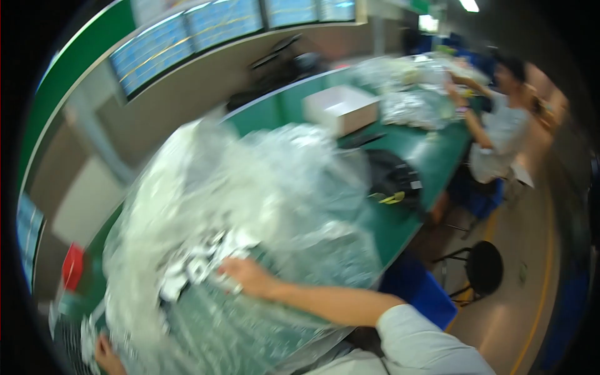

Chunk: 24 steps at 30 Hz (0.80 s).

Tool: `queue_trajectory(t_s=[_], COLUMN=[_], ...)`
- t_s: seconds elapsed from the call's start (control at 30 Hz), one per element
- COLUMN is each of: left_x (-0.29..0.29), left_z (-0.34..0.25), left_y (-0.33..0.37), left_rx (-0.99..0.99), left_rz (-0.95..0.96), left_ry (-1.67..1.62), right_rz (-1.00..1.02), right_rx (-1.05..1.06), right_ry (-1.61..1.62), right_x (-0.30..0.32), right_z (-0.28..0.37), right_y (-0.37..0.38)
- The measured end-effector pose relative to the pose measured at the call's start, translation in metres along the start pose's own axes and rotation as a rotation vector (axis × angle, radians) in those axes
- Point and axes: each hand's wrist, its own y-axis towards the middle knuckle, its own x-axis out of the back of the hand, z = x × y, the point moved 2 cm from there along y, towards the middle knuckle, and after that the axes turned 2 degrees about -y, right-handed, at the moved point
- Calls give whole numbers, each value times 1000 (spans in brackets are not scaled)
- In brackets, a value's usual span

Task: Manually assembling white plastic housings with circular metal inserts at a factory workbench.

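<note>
A big, crumpled clear plastic bag (294,169) spreads over the bench in front of me. Inside its opening lies a heap of small white and silvery pieces (200,259), too blurred to name. My right hand (249,277) reaches across the plastic to the right edge of this heap, its fingers curled in; what they grip is hidden. Low at the left rim, my left hand (108,356) shows only in part, beside more whitish pieces (90,331). Blur hides how its fingers are set.
On the green bench (431,159) stand a white box (342,109) and a black bag (394,178). A red-topped container (73,267) is at the left. A co-worker (503,125) handles plastic bags farther along. A blue bin (425,290) and a black stool (484,267) stand at the right.
</note>
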Motion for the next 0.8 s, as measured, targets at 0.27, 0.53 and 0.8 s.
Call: queue_trajectory(t_s=[0.27,0.53,0.8], left_x=[-99,-184,-188], left_z=[-223,-171,-170], left_y=[-45,-86,-90], left_rx=[-57,318,181], left_rz=[425,707,721], left_ry=[-422,-999,-1079], right_rz=[69,136,153], right_rx=[-245,-305,-313], right_ry=[307,290,239], right_x=[4,-14,-8], right_z=[23,6,15], right_y=[-5,-17,-10])
